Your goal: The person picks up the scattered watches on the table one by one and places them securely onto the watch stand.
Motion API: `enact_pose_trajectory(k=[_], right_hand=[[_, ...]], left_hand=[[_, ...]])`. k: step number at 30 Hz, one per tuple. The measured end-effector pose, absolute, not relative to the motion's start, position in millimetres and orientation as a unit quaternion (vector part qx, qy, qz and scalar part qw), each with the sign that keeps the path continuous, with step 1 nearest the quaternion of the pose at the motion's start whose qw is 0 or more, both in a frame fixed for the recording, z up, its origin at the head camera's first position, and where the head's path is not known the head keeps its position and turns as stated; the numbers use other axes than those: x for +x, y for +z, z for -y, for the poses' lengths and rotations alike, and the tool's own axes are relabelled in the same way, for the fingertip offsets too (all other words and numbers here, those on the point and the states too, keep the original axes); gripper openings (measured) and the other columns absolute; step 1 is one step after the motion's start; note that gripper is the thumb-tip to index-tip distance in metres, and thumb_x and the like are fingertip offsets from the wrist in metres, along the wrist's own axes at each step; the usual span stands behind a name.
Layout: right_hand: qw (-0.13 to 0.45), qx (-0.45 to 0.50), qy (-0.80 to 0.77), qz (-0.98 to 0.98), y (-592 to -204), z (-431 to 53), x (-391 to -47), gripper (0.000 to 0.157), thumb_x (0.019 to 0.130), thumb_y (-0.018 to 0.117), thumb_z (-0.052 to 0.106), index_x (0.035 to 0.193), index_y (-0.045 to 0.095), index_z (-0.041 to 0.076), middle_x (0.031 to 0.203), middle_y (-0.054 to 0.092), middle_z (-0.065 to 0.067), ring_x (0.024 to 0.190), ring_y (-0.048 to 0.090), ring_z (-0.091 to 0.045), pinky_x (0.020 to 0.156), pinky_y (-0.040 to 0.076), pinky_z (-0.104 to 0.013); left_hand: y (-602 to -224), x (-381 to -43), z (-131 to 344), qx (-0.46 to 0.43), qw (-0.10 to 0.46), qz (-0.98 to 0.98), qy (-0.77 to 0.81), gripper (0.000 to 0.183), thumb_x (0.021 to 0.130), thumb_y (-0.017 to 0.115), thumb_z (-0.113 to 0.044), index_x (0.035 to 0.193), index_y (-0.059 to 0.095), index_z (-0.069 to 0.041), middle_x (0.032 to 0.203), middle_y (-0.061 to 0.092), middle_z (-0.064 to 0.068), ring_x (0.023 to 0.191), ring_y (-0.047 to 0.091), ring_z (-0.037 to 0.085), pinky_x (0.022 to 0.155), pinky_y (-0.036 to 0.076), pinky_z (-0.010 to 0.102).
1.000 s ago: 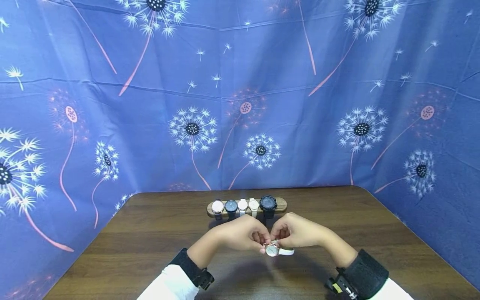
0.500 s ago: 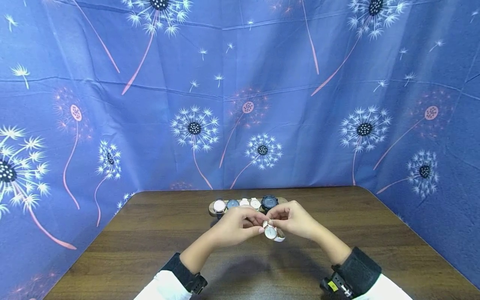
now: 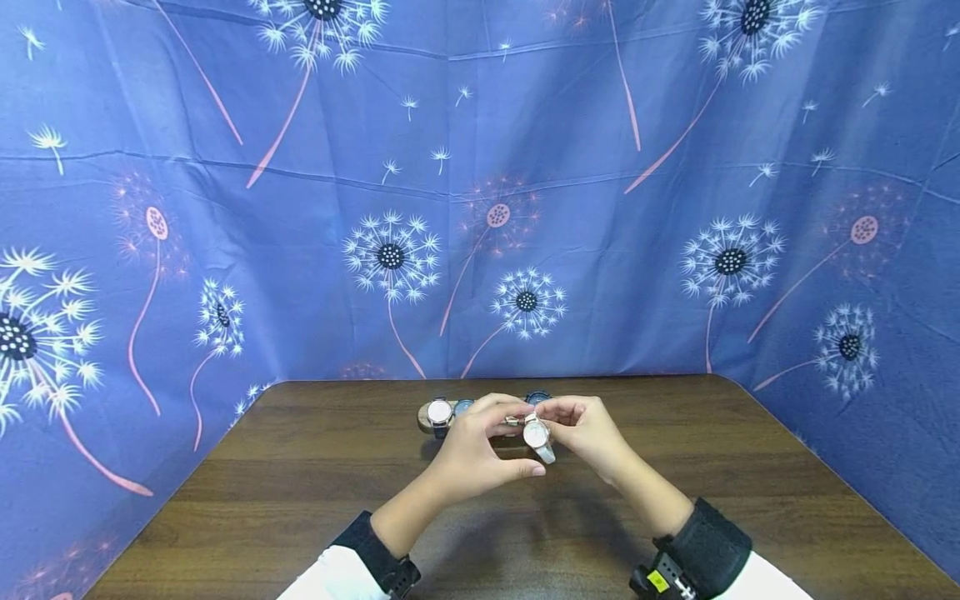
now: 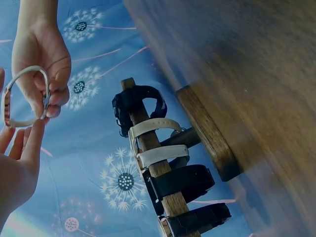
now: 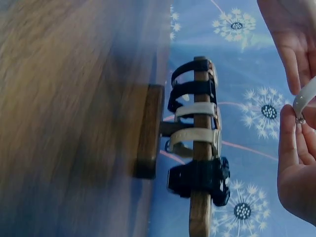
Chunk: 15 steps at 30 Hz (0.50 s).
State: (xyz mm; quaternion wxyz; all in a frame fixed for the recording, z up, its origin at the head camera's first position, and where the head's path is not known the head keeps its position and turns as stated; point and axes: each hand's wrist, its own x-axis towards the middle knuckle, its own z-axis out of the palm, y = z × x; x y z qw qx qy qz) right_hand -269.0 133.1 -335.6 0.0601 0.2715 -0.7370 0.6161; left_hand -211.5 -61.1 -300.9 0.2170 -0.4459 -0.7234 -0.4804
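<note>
A white-strapped wristwatch (image 3: 536, 435) with a pale round dial is held up in front of the person, its strap closed in a loop in the left wrist view. The right hand (image 3: 592, 433) pinches the strap near its top between thumb and fingers. Beside it, the left hand (image 3: 476, 454) touches the strap with its fingertips, its thumb spread well away below. Just behind the hands stands a wooden watch stand (image 4: 210, 136), whose bar carries several watches. A chunky black watch (image 5: 200, 180) sits at one end, next to a cream-strapped watch (image 5: 192, 136).
Further along the bar are a white-strapped watch (image 4: 163, 155) and two dark-strapped ones, including a black-strapped watch (image 4: 197, 219) at the end. A brown wooden table (image 3: 300, 492) extends below the hands, and a blue dandelion-print cloth (image 3: 600, 250) hangs behind it.
Both hands have lifted the watch up and back toward the stand, now hiding its middle in the head view. The left thumb has come off the watch. The watch has turned, its strap hanging down.
</note>
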Motion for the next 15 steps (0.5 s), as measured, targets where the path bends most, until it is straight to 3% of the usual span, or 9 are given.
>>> enact_pose_trajectory(k=[9,15], right_hand=[[0.063,0.244,0.651,0.717,-334.0,-121.2,-266.0,0.024,0.078,0.067,0.008,0.096,0.062,-0.007,0.087,0.066,-0.012,0.076,0.062,-0.022,0.064,0.053,-0.030],[0.060,0.252,0.661,0.704,-334.8,-117.0,-263.4,0.024,0.078,0.067,0.008,0.096,0.061,-0.008,0.086,0.066,-0.010,0.076,0.061,-0.020,0.066,0.053,-0.032]], left_hand=[[-296.2,-209.0,61.9,-0.433,0.255,0.715,-0.485,0.046,0.066,0.077,-0.002,0.106,0.057,0.006,0.105,0.057,0.019,0.095,0.057,0.025,0.077,0.050,0.026],[-297.4,-210.3,63.3,-0.434,0.272,0.704,-0.492,0.043,0.067,0.075,0.000,0.105,0.057,0.008,0.103,0.058,0.020,0.092,0.058,0.025,0.073,0.052,0.031]])
